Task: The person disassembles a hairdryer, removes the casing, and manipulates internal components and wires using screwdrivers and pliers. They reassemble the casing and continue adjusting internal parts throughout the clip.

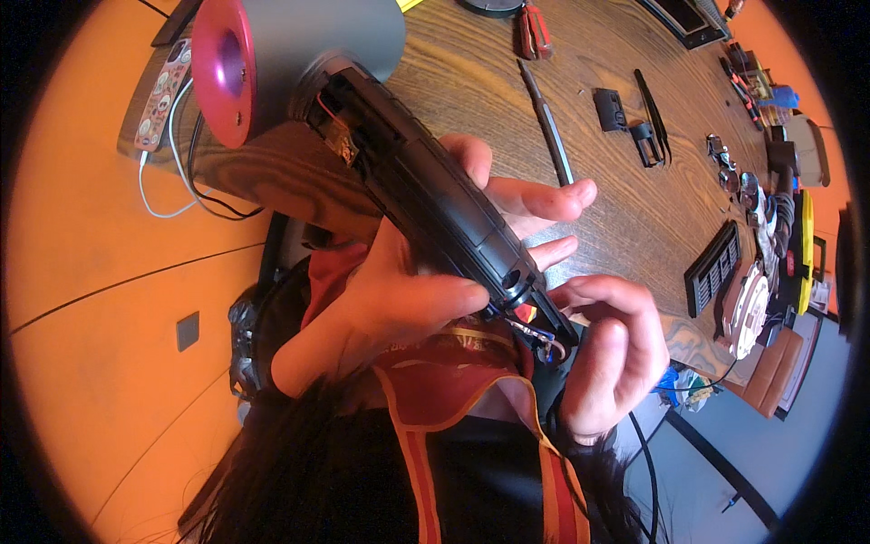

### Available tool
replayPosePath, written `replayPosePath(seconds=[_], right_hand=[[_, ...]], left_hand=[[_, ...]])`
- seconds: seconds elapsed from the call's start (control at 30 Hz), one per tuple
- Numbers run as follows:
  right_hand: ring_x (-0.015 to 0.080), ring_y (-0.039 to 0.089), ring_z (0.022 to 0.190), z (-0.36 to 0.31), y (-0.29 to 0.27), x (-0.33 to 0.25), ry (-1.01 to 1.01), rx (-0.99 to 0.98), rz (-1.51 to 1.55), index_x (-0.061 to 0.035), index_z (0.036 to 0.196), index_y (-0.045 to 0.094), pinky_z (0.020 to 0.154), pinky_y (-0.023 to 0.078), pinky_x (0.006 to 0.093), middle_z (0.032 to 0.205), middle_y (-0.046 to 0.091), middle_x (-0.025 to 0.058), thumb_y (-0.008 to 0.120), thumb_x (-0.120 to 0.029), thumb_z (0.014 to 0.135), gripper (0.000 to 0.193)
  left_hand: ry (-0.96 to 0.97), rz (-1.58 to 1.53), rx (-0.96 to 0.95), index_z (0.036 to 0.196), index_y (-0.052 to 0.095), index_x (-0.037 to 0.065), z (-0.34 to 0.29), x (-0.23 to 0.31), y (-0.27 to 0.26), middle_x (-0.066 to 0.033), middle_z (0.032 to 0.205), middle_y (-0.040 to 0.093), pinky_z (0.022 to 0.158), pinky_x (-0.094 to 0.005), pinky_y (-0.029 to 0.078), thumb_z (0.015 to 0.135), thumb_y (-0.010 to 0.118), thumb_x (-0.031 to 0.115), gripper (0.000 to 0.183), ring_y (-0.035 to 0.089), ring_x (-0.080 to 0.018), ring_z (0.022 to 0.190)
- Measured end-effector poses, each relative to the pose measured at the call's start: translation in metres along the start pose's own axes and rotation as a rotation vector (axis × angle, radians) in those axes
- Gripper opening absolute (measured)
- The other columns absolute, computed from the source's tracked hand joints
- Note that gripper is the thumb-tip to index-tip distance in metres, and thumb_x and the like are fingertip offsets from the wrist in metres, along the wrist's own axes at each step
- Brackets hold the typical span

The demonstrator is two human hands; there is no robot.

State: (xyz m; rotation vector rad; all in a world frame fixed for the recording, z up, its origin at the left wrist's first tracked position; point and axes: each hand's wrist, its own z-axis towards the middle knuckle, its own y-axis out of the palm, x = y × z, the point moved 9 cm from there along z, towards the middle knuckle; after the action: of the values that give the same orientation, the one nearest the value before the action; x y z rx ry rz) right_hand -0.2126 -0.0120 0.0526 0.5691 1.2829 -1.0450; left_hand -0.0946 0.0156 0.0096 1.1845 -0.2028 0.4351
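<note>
A hair dryer (313, 54) with a dark grey head and a magenta ring lies slanted across my view. Its black handle (435, 190) is opened up, with copper-coloured foil and thin wires showing near the head. My left hand (381, 290) wraps round the handle from below, thumb on the near side and fingers out past the far side. At the handle's lower end, thin coloured wires (539, 335) stick out. My right hand (616, 349) is closed there, its curled fingertips against the handle's end; exactly what they pinch is partly hidden.
On the wooden table (453, 82) lie a grey screwdriver (548, 127), red-handled pliers (535, 36), black tweezers (654, 118) and small black parts (610, 109). A black vent grille (713, 267) and clutter line the right edge. A power strip (163, 95) with cables sits left.
</note>
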Motion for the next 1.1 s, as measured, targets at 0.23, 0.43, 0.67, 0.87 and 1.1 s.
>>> replayPosePath(seconds=[0.23, 0.43, 0.67, 0.87, 1.1], right_hand=[[0.0116, 0.057, 0.079, -0.013, 0.03, 0.04, 0.562, -0.277, 0.478, 0.0056, 0.112, 0.048, 0.076, 0.043, 0.0241, 0.084, 0.062, 0.0074, 0.052, -0.01, 0.084, 0.032], [0.015, 0.058, 0.078, -0.01, 0.034, 0.044, 0.529, -0.312, 0.562, 0.0074, 0.118, 0.042, 0.075, 0.043, 0.0256, 0.084, 0.062, 0.0095, 0.053, -0.037, 0.084, 0.057], [0.013, 0.059, 0.077, -0.009, 0.032, 0.051, 0.596, -0.3, 0.411, 0.0034, 0.117, 0.042, 0.071, 0.045, 0.0238, 0.087, 0.061, 0.0092, 0.056, -0.012, 0.082, 0.041], [0.0141, 0.059, 0.075, -0.008, 0.045, 0.051, 0.602, -0.351, 0.619, 0.0038, 0.119, 0.038, 0.065, 0.047, 0.0242, 0.09, 0.06, 0.0107, 0.048, -0.011, 0.088, 0.036], [0.0115, 0.057, 0.064, -0.006, 0.049, 0.055, 0.637, -0.297, 0.639, 0.0011, 0.116, 0.04, 0.054, 0.046, 0.0208, 0.081, 0.059, 0.0101, 0.046, -0.016, 0.091, 0.031]], left_hand=[[-0.136, 0.118, 0.203, 0.116, 0.025, 0.012, 0.001, -0.007, -0.016, -0.021, 0.125, 0.045, 0.105, -0.0563, 0.014, 0.068, 0.066, 0.008, 0.064, 0.023, -0.0379, 0.13], [-0.244, 0.311, 0.28, 0.104, 0.024, 0.006, 0.003, -0.009, -0.022, -0.0256, 0.116, 0.051, 0.106, -0.0473, 0.024, 0.067, 0.064, 0.009, 0.055, 0.036, -0.0375, 0.123], [-0.138, 0.457, 0.242, 0.096, 0.037, 0.0, 0.008, -0.003, -0.015, -0.0245, 0.111, 0.055, 0.101, -0.0424, 0.031, 0.065, 0.063, 0.007, 0.041, 0.043, -0.0298, 0.12], [-0.151, 0.416, 0.255, 0.101, 0.037, -0.002, 0.007, -0.007, -0.02, -0.0238, 0.112, 0.055, 0.1, -0.0429, 0.032, 0.067, 0.062, 0.007, 0.043, 0.043, -0.03, 0.12], [-0.264, 0.407, 0.312, 0.111, 0.024, 0.0, 0.001, -0.011, -0.022, -0.0242, 0.114, 0.054, 0.103, -0.0439, 0.027, 0.068, 0.061, 0.011, 0.058, 0.038, -0.0343, 0.123]])
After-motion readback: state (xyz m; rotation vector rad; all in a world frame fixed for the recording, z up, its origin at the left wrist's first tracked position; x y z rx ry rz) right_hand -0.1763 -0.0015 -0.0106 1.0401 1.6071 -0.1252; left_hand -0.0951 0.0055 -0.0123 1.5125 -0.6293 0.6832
